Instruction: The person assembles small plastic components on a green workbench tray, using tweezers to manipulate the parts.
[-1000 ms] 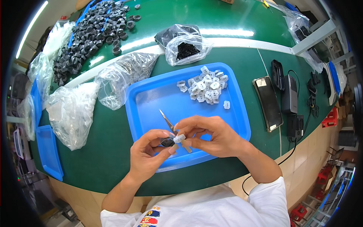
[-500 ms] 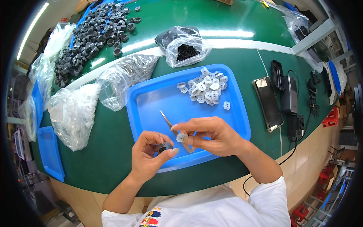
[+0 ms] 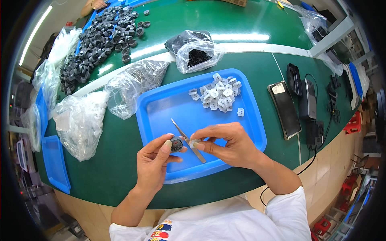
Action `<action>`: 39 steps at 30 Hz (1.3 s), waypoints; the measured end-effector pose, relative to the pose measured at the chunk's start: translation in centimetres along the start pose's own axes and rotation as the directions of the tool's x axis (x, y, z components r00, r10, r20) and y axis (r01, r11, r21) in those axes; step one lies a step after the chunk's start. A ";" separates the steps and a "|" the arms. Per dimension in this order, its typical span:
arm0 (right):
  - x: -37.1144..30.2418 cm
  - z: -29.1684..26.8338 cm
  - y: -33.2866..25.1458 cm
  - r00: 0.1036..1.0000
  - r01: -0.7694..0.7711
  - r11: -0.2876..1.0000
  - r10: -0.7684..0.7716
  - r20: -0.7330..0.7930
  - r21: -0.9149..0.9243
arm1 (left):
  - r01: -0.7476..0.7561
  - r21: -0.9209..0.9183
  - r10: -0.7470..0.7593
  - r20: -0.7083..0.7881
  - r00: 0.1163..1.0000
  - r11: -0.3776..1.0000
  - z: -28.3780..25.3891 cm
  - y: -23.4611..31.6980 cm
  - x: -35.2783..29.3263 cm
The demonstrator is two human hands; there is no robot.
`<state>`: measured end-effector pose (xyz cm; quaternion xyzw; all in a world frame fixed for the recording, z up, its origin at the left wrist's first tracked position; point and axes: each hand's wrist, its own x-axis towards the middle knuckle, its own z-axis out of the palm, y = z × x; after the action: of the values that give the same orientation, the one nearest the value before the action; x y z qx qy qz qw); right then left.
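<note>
Over the near side of the blue tray (image 3: 155, 116), my left hand (image 3: 155, 162) grips a round black plastic cap (image 3: 176, 144), its hollow side partly turned up. Close to its right, my right hand (image 3: 229, 144) pinches a small translucent white plastic piece (image 3: 194, 143), mostly covered by the fingers. The cap and the piece are apart. Metal tweezers (image 3: 197, 152) lie slanted in the tray beneath my hands, tip pointing up and left. A heap of similar white plastic pieces (image 3: 219, 93) fills the tray's far right, with one piece (image 3: 241, 112) lying apart.
Behind the tray stand a bag of small black parts (image 3: 200, 57) and a clear bag (image 3: 134, 84); a bag of white parts (image 3: 82, 120) lies left. Many black caps (image 3: 100, 40) cover the far left. To the right are a phone (image 3: 284, 108) and a charger (image 3: 314, 132). Another person's hand (image 3: 98, 4) shows far left.
My left hand has turned the cap so its hollow side shows, and raised it slightly. My right fingers now cover more of the white piece. Another person's hand has come into sight at the far left.
</note>
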<state>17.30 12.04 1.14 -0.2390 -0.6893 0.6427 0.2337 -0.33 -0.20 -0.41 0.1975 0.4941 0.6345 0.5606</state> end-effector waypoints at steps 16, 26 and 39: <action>-0.5 1.3 -0.6 0.974 0.116 0.985 -0.138 -0.182 -0.124 | -0.007 -0.242 0.005 -0.008 1.000 0.970 1.7 -2.4 -0.6; -0.6 1.6 0.2 0.945 0.209 0.943 -0.264 -0.195 -0.260 | 0.030 -0.234 -0.032 -0.006 0.999 0.972 1.6 -2.4 -0.3; -0.5 2.2 0.8 0.843 0.333 0.759 -0.506 -0.185 -0.560 | -0.011 -0.241 0.001 -0.044 0.999 0.971 2.0 -2.3 -0.3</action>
<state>16.27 10.05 0.23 -0.2314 -0.8210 0.3199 0.4123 2.60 0.06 -1.37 0.1156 0.4250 0.6955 0.5677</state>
